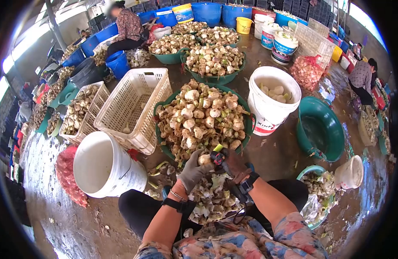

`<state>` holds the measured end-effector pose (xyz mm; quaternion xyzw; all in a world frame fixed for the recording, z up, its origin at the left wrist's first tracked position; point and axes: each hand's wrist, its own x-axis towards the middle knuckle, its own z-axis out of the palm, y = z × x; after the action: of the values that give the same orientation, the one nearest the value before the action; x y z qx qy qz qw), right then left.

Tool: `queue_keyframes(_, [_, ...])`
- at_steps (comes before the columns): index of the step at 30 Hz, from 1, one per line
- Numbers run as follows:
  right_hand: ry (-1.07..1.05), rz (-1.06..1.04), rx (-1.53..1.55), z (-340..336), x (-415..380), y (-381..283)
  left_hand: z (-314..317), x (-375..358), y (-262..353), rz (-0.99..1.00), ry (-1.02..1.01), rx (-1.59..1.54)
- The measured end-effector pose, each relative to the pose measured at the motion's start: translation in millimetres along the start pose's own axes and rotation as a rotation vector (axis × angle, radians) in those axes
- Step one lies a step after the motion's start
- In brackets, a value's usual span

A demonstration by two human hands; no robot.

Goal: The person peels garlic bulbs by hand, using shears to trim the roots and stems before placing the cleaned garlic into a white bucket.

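My left hand (193, 171), in a grey glove, closes round a garlic bulb (204, 160) in front of my lap. Just to its right, my right hand (236, 166), in a dark glove, grips black electric pruning shears (217, 157) with red marks and a cord trailing under the wrist. The cutting end sits close beside the bulb; whether the blades touch it is hidden. A green stem piece (218, 148) shows at the tool's front. Beyond my hands stands a green tub (159, 137) heaped with untrimmed garlic. Loose peelings (214, 196) lie between my legs.
A white bucket (97, 166) and beige crate (134, 108) stand left. To the right are a white bucket (274, 86) with peeled bulbs, a green basin (322, 129) and a basin of peelings (313, 170). Behind are more garlic tubs (216, 77); other people (129, 28) sit farther off.
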<state>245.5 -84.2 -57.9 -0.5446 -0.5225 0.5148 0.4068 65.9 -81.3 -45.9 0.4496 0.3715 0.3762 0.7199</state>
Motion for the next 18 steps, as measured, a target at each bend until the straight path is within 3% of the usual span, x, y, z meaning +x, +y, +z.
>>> queue_keyframes(2, [0.021,0.038,0.064,2.4,1.9,16.7,2.4,-6.6,4.5,0.035,0.001,0.044])
queue_keyframes(4, [-0.091,0.055,0.107,-5.4,-2.5,17.9,10.6,-16.1,13.7,0.000,0.039,-0.160])
queue_keyframes(5, [-0.086,0.054,0.108,-5.6,-8.6,11.2,8.8,-16.1,7.0,0.078,0.011,-0.110])
queue_keyframes(6, [0.006,-0.039,-0.074,-3.7,-17.8,-1.2,3.9,-12.8,3.5,0.076,0.006,-0.108])
queue_keyframes(8, [0.103,-0.129,-0.254,0.1,-27.1,-6.7,1.0,-9.0,9.5,-0.034,-0.336,-0.507])
queue_keyframes(9, [0.219,-0.203,-0.328,2.7,-31.2,-4.4,9.3,-14.8,12.1,-0.119,-0.124,-0.448])
queue_keyframes(10, [0.336,-0.279,-0.403,5.2,-33.3,-3.5,18.0,-20.2,16.3,-0.123,-0.128,-0.445])
queue_keyframes(11, [0.253,-0.314,-0.102,8.9,-31.1,-3.8,29.0,-24.3,23.6,-0.067,-0.077,-0.368])
queue_keyframes(12, [0.259,-0.311,-0.105,3.8,-20.8,22.3,35.8,-26.0,25.2,-0.014,-0.027,-0.293])
queue_keyframes(14, [-0.002,-0.287,-0.053,-6.1,5.7,93.0,16.7,-21.0,9.9,0.051,-0.054,-0.168])
queue_keyframes(15, [-0.085,-0.031,0.532,-7.8,-7.6,58.7,15.5,-19.1,12.3,0.107,0.093,-0.042])
queue_keyframes(16, [-0.081,-0.031,0.537,-6.7,-13.4,52.4,13.7,-18.5,13.7,0.164,0.241,0.086])
queue_keyframes(17, [0.073,-0.341,-0.007,-4.7,-14.7,48.7,-2.0,0.2,-5.8,0.314,0.464,0.240])
queue_keyframes(18, [0.220,-0.638,-0.558,-0.3,-16.5,41.6,-1.4,-0.2,-2.2,0.316,0.476,0.244])
